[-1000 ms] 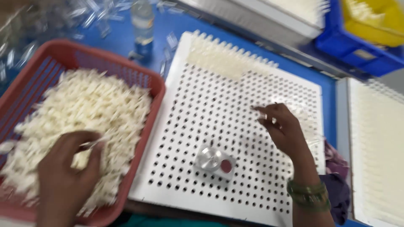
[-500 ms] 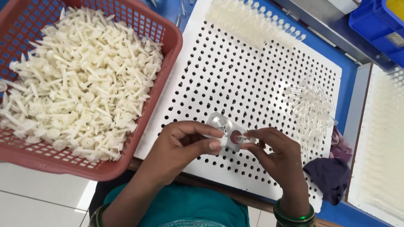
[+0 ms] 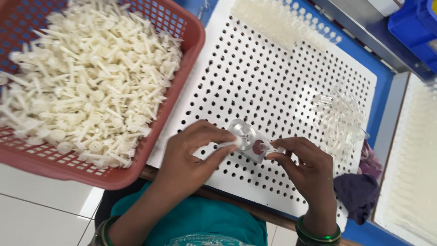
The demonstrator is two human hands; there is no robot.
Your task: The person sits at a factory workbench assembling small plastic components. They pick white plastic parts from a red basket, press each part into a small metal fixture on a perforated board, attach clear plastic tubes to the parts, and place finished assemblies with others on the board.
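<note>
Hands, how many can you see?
2. The left hand and the right hand meet at a small metal block on the white holed board, beside the red basket.

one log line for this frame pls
left hand: touching small metal block | right hand: at block, fingertips pinched | under: white perforated board | left: red basket

The scene is bright and evenly lit, seemingly from overhead, with only soft, short shadows under the left hand (image 3: 193, 157) and right hand (image 3: 307, 171) on the white perforated board (image 3: 273, 91); the board and the white strip at the right edge are nearly washed out, so detail there is faint. The small metal block (image 3: 248, 139) shows a mild sheen; the far corners look slightly soft, while the pile of white plastic pieces (image 3: 86, 82) is sharp.
</note>
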